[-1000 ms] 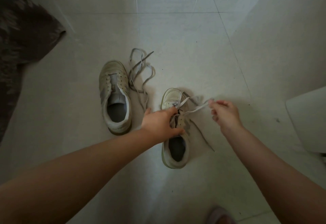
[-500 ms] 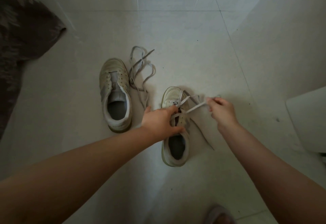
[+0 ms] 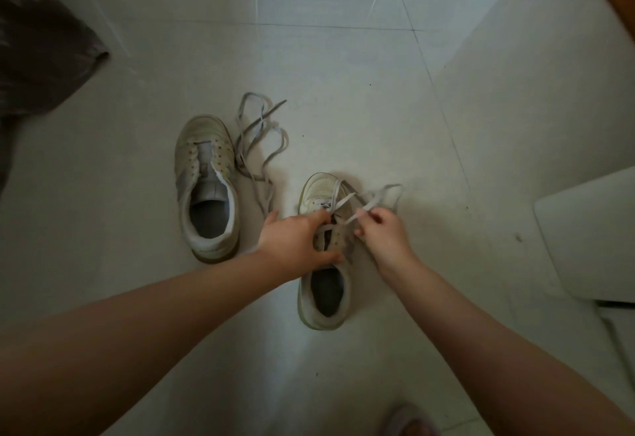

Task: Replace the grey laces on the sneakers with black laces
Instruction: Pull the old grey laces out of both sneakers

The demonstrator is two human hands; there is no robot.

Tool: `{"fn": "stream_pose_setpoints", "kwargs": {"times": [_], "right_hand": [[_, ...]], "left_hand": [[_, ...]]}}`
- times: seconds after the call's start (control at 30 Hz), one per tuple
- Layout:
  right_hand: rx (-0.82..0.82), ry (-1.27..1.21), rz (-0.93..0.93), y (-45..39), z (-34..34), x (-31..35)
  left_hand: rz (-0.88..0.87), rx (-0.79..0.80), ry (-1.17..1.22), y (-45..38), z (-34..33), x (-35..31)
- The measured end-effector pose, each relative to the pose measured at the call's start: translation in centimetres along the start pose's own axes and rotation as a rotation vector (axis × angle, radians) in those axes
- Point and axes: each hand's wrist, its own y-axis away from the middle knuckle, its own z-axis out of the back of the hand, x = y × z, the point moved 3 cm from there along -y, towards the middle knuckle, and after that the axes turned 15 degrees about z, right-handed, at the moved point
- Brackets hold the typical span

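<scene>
grey lace (image 3: pixel 347 200) pinched in right hand (image 3: pixel 385 234) — just above sneaker (image 3: pixel 323 294)

Two sneakers on floor (image 3: pixel 343 92), toes pointing away. Unlaced sneaker (image 3: pixel 206 188) sits left, loose lace (image 3: pixel 261 140) piled just right of it. Second sneaker (image 3: pixel 323 294) further right and nearer, both hands over its middle: left hand (image 3: pixel 295 246), right hand (image 3: pixel 385 232).

Two worn white sneakers stand toes-away on the floor: the left sneaker (image 3: pixel 206 188) is unlaced, its pulled-out grey lace (image 3: pixel 261 140) tangled just beside it; the right sneaker (image 3: pixel 321 195) has its lace (image 3: pixel 372 200) partly threaded, one strand drawn rightward
</scene>
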Motion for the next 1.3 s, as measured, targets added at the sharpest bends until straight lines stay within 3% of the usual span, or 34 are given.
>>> {"fn": "stream_pose_setpoints", "kwargs": {"times": [0.1, 0.27, 0.33, 0.43, 0.6, 0.7, 0.8, 0.87, 0.93, 1.0, 1.07, 1.17, 1.3], "right_hand": [[-0.126, -0.033, -0.039, -0.5, 1.7, 0.2], [0.176, 0.036, -0.008, 0.7, -0.3, 0.5], [0.195, 0.158, 0.065, 0.7, -0.8, 0.7], [0.107, 0.095, 0.051, 0.3, -0.4, 0.7], [-0.194, -0.029, -0.003, -1.2, 3.0, 0.2], [0.019, 0.127, -0.034, -1.5, 4.0, -0.2], [0.523, 0.637, -0.022, -0.8, 3.7, 0.0], [0.644, 0.981, 0.05, -0.4, 3.5, 1.2], [0.476, 1.076, 0.218, -0.4, 2.9, 3.0], [0.321, 0.872, 0.528, -0.2, 1.4, 4.7], [0.368, 0.699, 0.76, 0.1, -0.6, 5.7], [0.488, 0.826, 0.888, 0.0, -2.4, 5.5], [0.499, 0.975, 0.937, 0.0, -2.9, 5.6]], "left_hand": [[0.005, 0.003, 0.021, 0.1, 0.0, 0.0], [-0.002, -0.017, -0.008, 0.0, 0.0, -0.1], [-0.004, -0.021, -0.007, 0.0, 0.0, -0.1], [-0.007, -0.024, 0.001, 0.1, 0.0, 0.0], [-0.031, -0.062, 0.0, 0.6, 0.1, 0.2], [-0.077, -0.138, 0.042, 1.5, -0.1, 0.8], [-0.051, -0.185, 0.114, 1.3, 0.1, 1.5], [-0.032, -0.191, 0.114, 1.0, 0.1, 1.5], [-0.032, -0.198, 0.107, 1.0, 0.1, 1.2], [-0.029, -0.204, 0.11, 0.9, -0.1, 1.1], [-0.039, -0.21, 0.123, 0.8, -0.2, 1.1], [-0.051, -0.237, 0.144, 0.8, -0.1, 1.0], [-0.019, -0.249, 0.143, 0.8, -0.1, 0.8]]}}
